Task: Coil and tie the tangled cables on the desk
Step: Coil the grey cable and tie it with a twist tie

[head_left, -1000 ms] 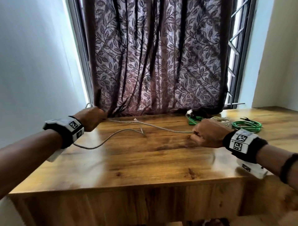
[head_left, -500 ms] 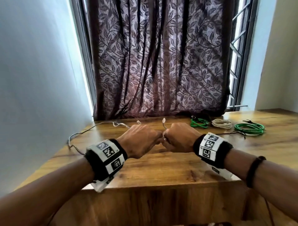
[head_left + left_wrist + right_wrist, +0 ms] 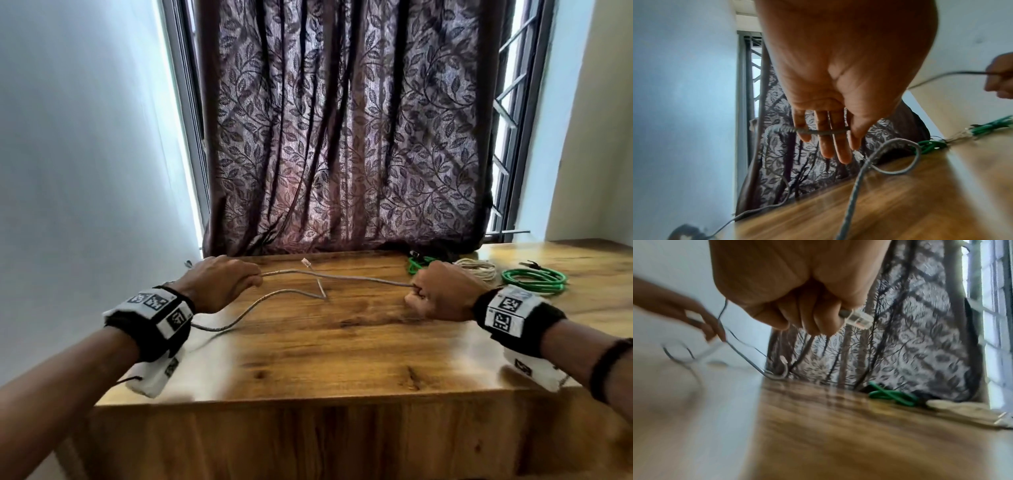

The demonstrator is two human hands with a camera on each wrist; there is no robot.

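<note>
A thin grey cable [image 3: 335, 277] is stretched taut above the wooden desk [image 3: 308, 363] between my two hands. My left hand [image 3: 222, 284] holds it at the left; in the left wrist view the cable [image 3: 824, 131] runs across my fingers [image 3: 826, 146]. My right hand [image 3: 442, 291] is a fist round the other end, and the clear plug [image 3: 858, 319] sticks out past its fingers. Slack cable [image 3: 260, 305] curves down onto the desk behind my left hand. A second clear plug [image 3: 306, 263] lies near the curtain.
At the back right of the desk lie a small green bundle [image 3: 416, 265], a cream coil [image 3: 476, 269] and a larger green coil [image 3: 532, 281]. A patterned curtain [image 3: 342, 137] hangs behind the desk. The wall is close on the left.
Half a second ago my fists met at the middle of the desk. They have since moved apart, pulling the grey cable straight between them.
</note>
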